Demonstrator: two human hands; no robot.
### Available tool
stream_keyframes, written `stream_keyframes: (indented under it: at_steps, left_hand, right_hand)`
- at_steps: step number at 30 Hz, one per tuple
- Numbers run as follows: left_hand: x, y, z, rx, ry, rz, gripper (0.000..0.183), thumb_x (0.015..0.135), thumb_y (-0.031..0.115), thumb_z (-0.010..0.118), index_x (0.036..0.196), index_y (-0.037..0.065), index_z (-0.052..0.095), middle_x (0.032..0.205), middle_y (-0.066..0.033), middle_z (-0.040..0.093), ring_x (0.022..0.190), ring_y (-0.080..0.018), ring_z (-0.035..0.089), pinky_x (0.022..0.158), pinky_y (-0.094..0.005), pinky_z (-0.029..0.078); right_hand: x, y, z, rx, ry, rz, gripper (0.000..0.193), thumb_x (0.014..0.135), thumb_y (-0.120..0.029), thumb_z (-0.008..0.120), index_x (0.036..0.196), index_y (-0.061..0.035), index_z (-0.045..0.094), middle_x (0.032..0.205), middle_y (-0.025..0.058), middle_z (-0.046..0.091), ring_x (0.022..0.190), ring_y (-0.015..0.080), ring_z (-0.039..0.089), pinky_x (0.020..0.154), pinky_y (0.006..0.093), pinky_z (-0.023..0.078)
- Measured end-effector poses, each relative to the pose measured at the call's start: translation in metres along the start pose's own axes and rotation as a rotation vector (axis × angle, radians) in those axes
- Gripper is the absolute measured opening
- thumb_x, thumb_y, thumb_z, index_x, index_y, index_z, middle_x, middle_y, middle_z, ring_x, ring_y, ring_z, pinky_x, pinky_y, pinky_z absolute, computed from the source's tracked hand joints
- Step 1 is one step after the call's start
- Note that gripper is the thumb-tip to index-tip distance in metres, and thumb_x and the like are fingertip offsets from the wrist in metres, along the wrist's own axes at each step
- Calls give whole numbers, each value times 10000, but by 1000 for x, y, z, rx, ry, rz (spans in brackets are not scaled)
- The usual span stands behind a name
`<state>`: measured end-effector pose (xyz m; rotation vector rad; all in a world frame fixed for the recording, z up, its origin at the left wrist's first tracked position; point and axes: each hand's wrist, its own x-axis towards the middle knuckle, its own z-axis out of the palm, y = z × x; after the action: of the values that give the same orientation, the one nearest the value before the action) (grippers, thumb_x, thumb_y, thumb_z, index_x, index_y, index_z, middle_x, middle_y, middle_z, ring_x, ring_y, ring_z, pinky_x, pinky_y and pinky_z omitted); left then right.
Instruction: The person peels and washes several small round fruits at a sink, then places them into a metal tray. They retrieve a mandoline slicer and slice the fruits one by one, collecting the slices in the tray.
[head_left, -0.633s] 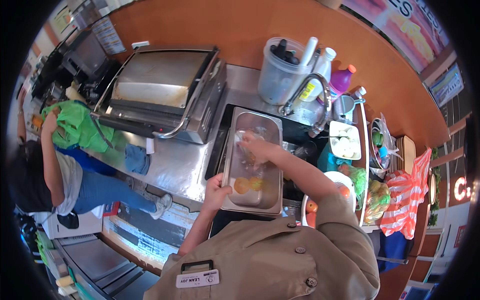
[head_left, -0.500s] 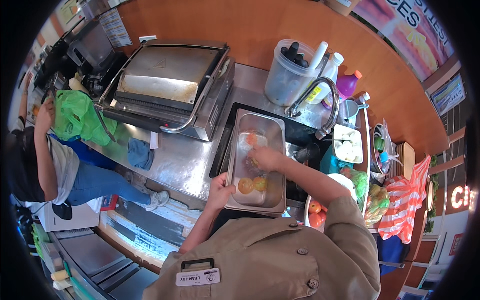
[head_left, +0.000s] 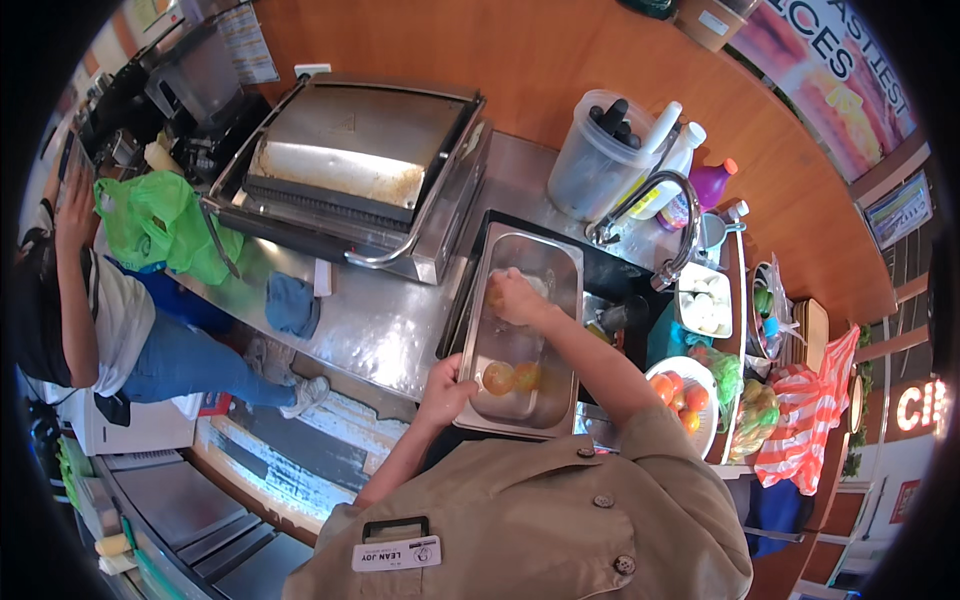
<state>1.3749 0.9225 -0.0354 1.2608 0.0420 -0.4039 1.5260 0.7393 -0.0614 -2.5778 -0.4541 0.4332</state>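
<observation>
Both hands at work on a deep steel pan [head_left: 552, 395] set over the sink
The left hand [head_left: 447, 392] gripped the pan's left rim near its close end; the right hand [head_left: 520, 298] was down in the far half, fingers bunched by an orange piece, its exact grip unclear; two round yellow-orange pieces [head_left: 511, 377] lay side by side in the near half; to the right stood a white bowl [head_left: 713, 400] of red tomatoes [head_left: 683, 392]; beyond the pan arched a tap [head_left: 691, 232]; leftward on the worktop [head_left: 375, 325] sat a press grill [head_left: 350, 150] and a blue cloth [head_left: 292, 305].
</observation>
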Motion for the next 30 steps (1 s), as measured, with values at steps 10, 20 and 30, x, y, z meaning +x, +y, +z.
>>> stream_keyframes:
  at_steps: [10,20,30]
  left_hand:
    - [-4,-4,-1,-55,43,-7,389,628,-92,481,990,-18,603,856,-16,635,746,-75,571,676,-213,450]
    - [-3,3,2,45,17,-20,370,632,-73,490,981,-14,599,833,0,614,743,-75,555,680,-210,439]
    - [-3,14,11,135,54,143,191,652,-53,509,823,14,560,694,47,509,621,-31,439,541,-205,353]
  right_hand:
    - [-68,-9,-20,-100,-682,-254,580,561,-162,805,1044,-81,495,1014,205,510,982,376,532,834,412,449]
    - [-92,-19,-2,-200,-658,-56,599,560,-167,805,1054,-31,494,1070,193,531,1018,366,531,856,407,447]
    - [-101,-47,25,-46,-31,-426,483,645,-100,700,1080,-26,502,1049,161,469,1026,359,469,863,431,425]
